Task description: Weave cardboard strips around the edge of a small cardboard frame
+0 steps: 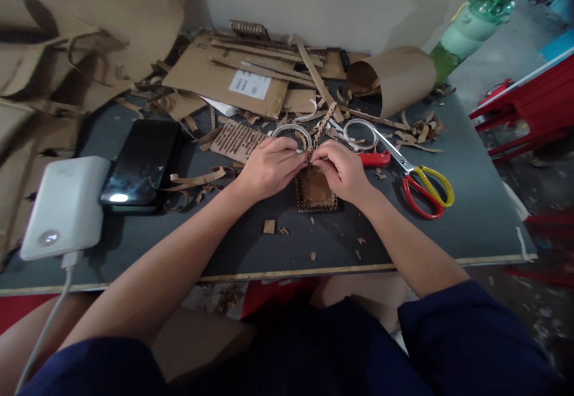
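Hiding part of tray (317,207): hands (271,167) (344,170)

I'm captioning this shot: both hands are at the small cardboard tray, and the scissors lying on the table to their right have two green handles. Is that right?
Not quite: the scissors have one red handle and one yellow handle, as the head view shows. The left hand and right hand are indeed at the tray.
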`<state>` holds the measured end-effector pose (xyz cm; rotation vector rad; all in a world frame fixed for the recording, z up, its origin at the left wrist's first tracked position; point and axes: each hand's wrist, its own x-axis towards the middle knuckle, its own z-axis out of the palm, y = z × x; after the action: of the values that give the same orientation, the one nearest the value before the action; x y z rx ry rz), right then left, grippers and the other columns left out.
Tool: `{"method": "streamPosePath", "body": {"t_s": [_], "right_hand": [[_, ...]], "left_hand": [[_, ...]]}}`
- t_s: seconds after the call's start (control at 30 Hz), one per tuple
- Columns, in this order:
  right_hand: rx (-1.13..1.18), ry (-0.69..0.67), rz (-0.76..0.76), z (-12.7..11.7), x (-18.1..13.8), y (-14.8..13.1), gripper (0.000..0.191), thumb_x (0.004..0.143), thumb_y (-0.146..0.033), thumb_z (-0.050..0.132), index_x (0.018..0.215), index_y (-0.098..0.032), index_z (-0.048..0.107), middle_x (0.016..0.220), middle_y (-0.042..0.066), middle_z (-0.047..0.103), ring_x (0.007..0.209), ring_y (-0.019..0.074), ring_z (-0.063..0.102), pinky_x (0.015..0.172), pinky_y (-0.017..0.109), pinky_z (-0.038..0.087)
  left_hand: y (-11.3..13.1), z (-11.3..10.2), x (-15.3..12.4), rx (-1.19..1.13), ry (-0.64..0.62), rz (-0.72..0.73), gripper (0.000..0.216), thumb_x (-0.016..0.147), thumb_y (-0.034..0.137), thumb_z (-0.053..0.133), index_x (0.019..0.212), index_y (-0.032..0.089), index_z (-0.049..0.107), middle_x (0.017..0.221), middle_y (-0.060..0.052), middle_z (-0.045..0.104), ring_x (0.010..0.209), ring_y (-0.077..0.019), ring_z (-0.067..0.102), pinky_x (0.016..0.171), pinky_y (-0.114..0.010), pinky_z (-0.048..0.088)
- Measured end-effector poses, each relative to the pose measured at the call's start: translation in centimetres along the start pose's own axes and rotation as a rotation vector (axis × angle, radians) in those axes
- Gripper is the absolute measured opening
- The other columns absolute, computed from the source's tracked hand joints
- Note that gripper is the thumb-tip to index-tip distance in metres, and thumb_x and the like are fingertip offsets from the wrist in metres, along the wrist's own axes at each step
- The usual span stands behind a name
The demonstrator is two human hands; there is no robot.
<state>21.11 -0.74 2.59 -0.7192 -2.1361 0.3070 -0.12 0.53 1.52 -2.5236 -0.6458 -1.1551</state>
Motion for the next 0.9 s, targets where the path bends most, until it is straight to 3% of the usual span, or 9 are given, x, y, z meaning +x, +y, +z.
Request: {"method": "streamPosePath", "body": {"t_s": [0.27, 0.4, 0.5, 0.63, 0.77, 0.9], "right_hand": [[0.008, -0.015, 0.005, -0.4, 0.1, -0.1, 0.014, 0.103, -0.023, 0.049, 0.091, -0.022, 0.058, 0.085, 0.001, 0.064, 0.081, 0.0136, 0.062, 0.074, 0.028, 0.049], [0.009, -0.016, 0.004, -0.5, 0.1, -0.3, 0.016, 0.102, -0.023, 0.049, 0.090, -0.022, 0.059, 0.082, 0.001, 0.064, 0.078, 0.0127, 0.061, 0.072, 0.028, 0.051], [-0.014, 0.075, 0.069, -0.3, -0.1, -0.5, 0.008, 0.097, -0.028, 0.060, 0.098, -0.021, 0.063, 0.090, 0.004, 0.070, 0.081, 0.0142, 0.066, 0.068, 0.027, 0.056], [-0.125, 0.209, 0.098, 0.1, -0.4, -0.6, 0.042, 0.086, -0.040, 0.076, 0.122, -0.022, 0.065, 0.113, 0.009, 0.076, 0.099, 0.0216, 0.074, 0.071, 0.032, 0.064], [-0.184, 0.255, 0.073, 0.4, -0.6, -0.5, 0.028, 0.090, -0.031, 0.073, 0.116, -0.024, 0.071, 0.112, 0.007, 0.079, 0.097, 0.0213, 0.077, 0.078, 0.035, 0.066], [-0.148, 0.184, 0.046, 0.4, -0.3, -0.8, 0.009, 0.094, -0.022, 0.066, 0.098, -0.022, 0.074, 0.094, 0.003, 0.081, 0.081, 0.0156, 0.076, 0.073, 0.029, 0.064]], "left_hand": [[-0.2, -0.1, -0.2, -0.023, -0.102, -0.073, 0.024, 0.104, 0.026, 0.048, 0.104, 0.018, 0.071, 0.084, -0.006, 0.072, 0.096, -0.0200, 0.067, 0.076, -0.032, 0.047], [-0.4, -0.1, -0.3, -0.098, -0.094, -0.122, 0.023, 0.103, 0.025, 0.051, 0.107, 0.018, 0.072, 0.086, -0.008, 0.073, 0.097, -0.0213, 0.068, 0.077, -0.033, 0.046], [-0.2, 0.2, -0.4, -0.078, -0.054, -0.140, 0.024, 0.102, 0.027, 0.052, 0.108, 0.016, 0.072, 0.081, -0.007, 0.073, 0.093, -0.0213, 0.068, 0.074, -0.033, 0.047], [0.4, 0.8, -0.5, -0.012, 0.016, -0.142, 0.023, 0.101, 0.025, 0.052, 0.105, 0.014, 0.072, 0.074, -0.006, 0.071, 0.088, -0.0210, 0.068, 0.070, -0.032, 0.047], [0.9, 1.0, -0.4, -0.004, 0.096, -0.164, 0.018, 0.098, 0.020, 0.057, 0.105, 0.011, 0.071, 0.075, -0.006, 0.073, 0.085, -0.0212, 0.068, 0.070, -0.032, 0.047], [1.1, 1.0, -0.4, -0.011, 0.095, -0.156, 0.018, 0.097, 0.018, 0.057, 0.108, 0.012, 0.071, 0.073, -0.006, 0.072, 0.086, -0.0222, 0.068, 0.071, -0.034, 0.045]]}}
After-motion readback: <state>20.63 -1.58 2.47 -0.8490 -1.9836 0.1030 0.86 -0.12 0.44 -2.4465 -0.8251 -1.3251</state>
